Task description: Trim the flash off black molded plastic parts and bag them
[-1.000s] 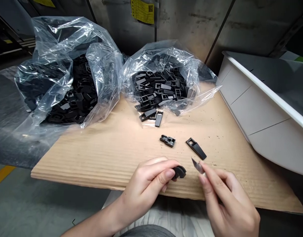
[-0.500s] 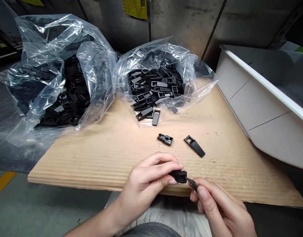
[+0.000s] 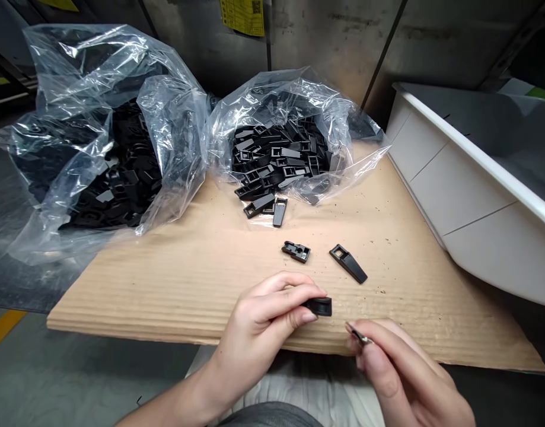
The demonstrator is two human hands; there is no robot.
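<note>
A small black plastic part [image 3: 320, 306] is above the front of a tan corrugated cardboard sheet [image 3: 165, 284], dark metal panels [image 3: 325, 41] behind. The left hand [image 3: 265, 314] pinches the part between thumb and fingers; the right hand [image 3: 408, 365] pinches a thin metal blade [image 3: 358, 335], its tip apart from the part. Beyond lie a short recessed black plastic piece [image 3: 296, 251] and a long tapered black plastic clip [image 3: 350, 265]. The sheet's near edge passes under both hands; cardboard extends leftward, clear plastic bags [image 3: 178, 130] of black pieces [image 3: 281, 154] border the back, a pale grey bin [image 3: 459, 184] the right.

Two hands [image 3: 268, 317] [image 3: 403, 365], two bags [image 3: 174, 118] [image 3: 294, 89], one bin [image 3: 481, 228] show.
</note>
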